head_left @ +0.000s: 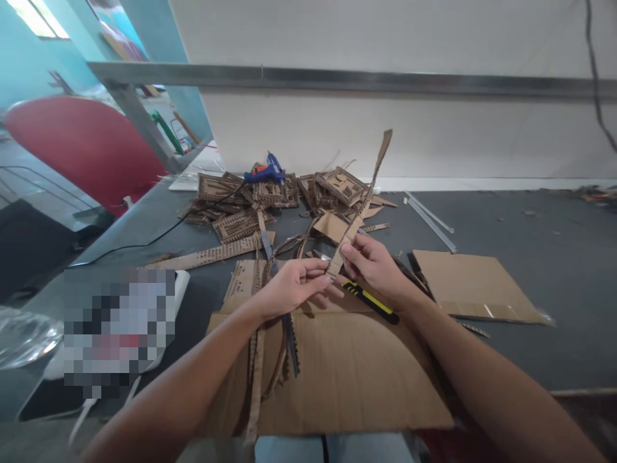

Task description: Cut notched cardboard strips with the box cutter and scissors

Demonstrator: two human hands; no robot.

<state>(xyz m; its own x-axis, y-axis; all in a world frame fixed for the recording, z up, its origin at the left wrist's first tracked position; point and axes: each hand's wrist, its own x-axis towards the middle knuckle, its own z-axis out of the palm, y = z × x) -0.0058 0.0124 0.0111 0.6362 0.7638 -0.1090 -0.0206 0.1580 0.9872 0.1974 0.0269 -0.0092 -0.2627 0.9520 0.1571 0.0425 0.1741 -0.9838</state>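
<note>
Head view shows the right hand (373,263) pinching a bent cardboard strip (354,228) between thumb and fingers, while the left hand (299,286) pinches its lower end, the other fingers loosely spread, above a large cardboard sheet (357,366) at the near edge of the tabletop (506,231). Just below the hands lies a black and yellow cutter (371,302). Toward the far edge, a blue glue gun (267,168) rests on piled cardboard frames (241,225).

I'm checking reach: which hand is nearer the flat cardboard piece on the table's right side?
Right. The right hand is to the left of the cardboard piece, apart from it; the left hand is farther left.
</note>
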